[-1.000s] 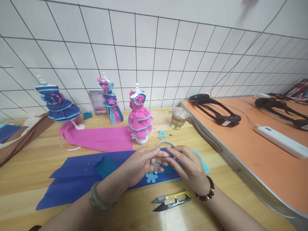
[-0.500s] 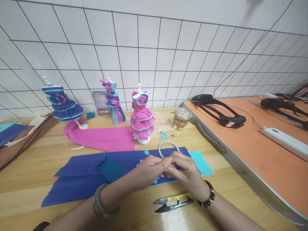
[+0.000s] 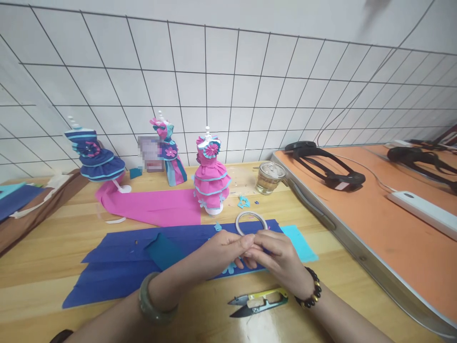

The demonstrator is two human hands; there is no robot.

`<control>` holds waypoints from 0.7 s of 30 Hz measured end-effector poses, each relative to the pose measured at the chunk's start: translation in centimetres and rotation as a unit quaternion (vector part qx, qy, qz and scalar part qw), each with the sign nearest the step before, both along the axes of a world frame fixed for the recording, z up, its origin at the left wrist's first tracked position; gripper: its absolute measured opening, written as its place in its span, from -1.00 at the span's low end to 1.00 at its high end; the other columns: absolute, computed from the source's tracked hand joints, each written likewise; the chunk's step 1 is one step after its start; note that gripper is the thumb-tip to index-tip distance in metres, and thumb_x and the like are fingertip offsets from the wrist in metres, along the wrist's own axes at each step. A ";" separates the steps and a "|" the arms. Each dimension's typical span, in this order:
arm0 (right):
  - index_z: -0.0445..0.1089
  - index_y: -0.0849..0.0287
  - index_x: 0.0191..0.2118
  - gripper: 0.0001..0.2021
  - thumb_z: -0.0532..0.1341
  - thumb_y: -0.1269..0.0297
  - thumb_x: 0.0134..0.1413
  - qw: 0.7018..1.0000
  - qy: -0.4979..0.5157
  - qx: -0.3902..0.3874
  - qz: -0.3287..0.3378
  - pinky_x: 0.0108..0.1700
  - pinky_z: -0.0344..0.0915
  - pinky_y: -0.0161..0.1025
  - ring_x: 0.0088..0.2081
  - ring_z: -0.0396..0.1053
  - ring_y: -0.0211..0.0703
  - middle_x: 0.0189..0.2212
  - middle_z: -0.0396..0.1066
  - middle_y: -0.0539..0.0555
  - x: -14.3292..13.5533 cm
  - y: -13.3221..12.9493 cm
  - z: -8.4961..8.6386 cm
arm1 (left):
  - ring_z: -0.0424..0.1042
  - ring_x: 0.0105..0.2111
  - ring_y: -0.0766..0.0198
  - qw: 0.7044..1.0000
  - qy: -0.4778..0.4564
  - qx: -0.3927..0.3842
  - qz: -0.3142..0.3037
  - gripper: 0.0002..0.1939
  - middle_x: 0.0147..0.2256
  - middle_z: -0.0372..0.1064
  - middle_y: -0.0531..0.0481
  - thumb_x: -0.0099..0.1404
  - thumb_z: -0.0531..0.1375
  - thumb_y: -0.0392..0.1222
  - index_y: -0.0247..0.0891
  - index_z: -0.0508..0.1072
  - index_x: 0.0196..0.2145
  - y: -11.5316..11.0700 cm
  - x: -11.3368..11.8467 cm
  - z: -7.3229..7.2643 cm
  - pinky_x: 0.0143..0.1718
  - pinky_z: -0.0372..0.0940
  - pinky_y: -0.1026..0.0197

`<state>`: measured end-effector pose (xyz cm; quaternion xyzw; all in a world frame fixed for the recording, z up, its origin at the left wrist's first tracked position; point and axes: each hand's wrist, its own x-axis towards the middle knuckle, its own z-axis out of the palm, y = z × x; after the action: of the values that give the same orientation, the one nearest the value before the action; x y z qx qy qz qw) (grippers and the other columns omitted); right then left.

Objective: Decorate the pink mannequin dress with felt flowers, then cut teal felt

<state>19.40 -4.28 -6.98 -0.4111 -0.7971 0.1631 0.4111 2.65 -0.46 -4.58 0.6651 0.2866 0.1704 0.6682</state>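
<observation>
My left hand (image 3: 228, 250) and my right hand (image 3: 276, 255) meet above the blue crepe paper (image 3: 124, 245), fingertips pressed together. Whatever is pinched between them, if anything, is hidden by the fingers. Under the hands, light-blue paper flowers (image 3: 229, 268) show in part on the blue sheet. A roll of white tape (image 3: 238, 220) lies flat just beyond the fingers. Nearer me, a pair of thread snips (image 3: 257, 303) with yellow and green handles rests on the wooden table. A teal paper piece (image 3: 164, 252) lies left of my left hand.
Three small dress forms wear paper dresses: blue (image 3: 102, 166), multicoloured (image 3: 170, 152) and pink (image 3: 212, 183). A pink paper strip (image 3: 160, 205) lies behind the blue paper. A lidded glass (image 3: 270, 178) stands at the back, beside an orange surface (image 3: 374, 228) holding black headsets (image 3: 342, 178).
My hands stay together in nearly the same place, with the fingers shifted slightly. The whole view has moved a little.
</observation>
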 end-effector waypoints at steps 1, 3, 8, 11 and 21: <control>0.42 0.18 -0.43 -0.76 0.09 0.26 0.18 1.000 -0.002 0.003 0.007 -0.46 0.18 -0.34 -0.55 0.26 -0.29 -0.64 0.34 -0.02 0.1 0.0 0.0 | 0.32 -0.46 0.32 1.000 0.004 -0.006 0.006 -0.42 -0.48 0.39 -0.11 0.22 -0.06 0.19 -0.38 0.49 -0.44 0.0 0.0 0.0 -0.38 0.23 0.31; 0.42 0.17 -0.41 -0.72 0.02 0.31 0.22 1.000 -0.006 0.011 0.016 -0.43 0.21 -0.34 -0.52 0.29 -0.30 -0.60 0.39 -0.01 0.2 0.1 0.1 | 0.34 -0.45 0.30 1.000 0.004 -0.020 0.019 -0.43 -0.47 0.39 -0.12 0.21 -0.05 0.20 -0.38 0.48 -0.46 0.2 0.0 0.2 -0.38 0.24 0.29; 0.42 0.19 -0.21 -0.79 0.07 0.25 0.19 0.999 -0.011 0.035 0.008 -0.44 0.23 -0.35 -0.51 0.33 -0.29 -0.56 0.42 0.01 0.3 0.3 -0.1 | 0.35 -0.44 0.27 0.997 -0.020 -0.059 0.042 -0.42 -0.47 0.39 -0.15 0.22 -0.05 0.18 -0.41 0.50 -0.42 0.2 0.1 0.2 -0.37 0.25 0.25; 0.44 0.21 -0.34 -0.80 0.14 0.21 0.13 0.999 -0.005 0.044 -0.004 -0.48 0.19 -0.34 -0.55 0.29 -0.29 -0.63 0.36 -0.01 0.2 0.3 -0.3 | 0.34 -0.45 0.28 0.997 -0.011 -0.070 0.019 -0.40 -0.47 0.39 -0.15 0.22 -0.07 0.20 -0.42 0.50 -0.41 0.1 0.3 -0.1 -0.37 0.24 0.24; 0.42 0.22 -0.29 -0.81 0.15 0.22 0.12 0.999 -0.013 0.045 -0.015 -0.44 0.19 -0.34 -0.51 0.30 -0.28 -0.55 0.40 0.02 0.3 0.2 -0.4 | 0.37 -0.41 0.25 0.990 -0.051 -0.133 0.019 -0.36 -0.44 0.40 -0.18 0.23 -0.11 0.22 -0.42 0.49 -0.43 0.1 0.0 -0.2 -0.34 0.22 0.23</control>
<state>19.69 -4.07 -7.39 -0.4064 -0.8023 0.1156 0.4216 2.65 -0.36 -4.77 0.5546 0.2849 0.1775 0.7614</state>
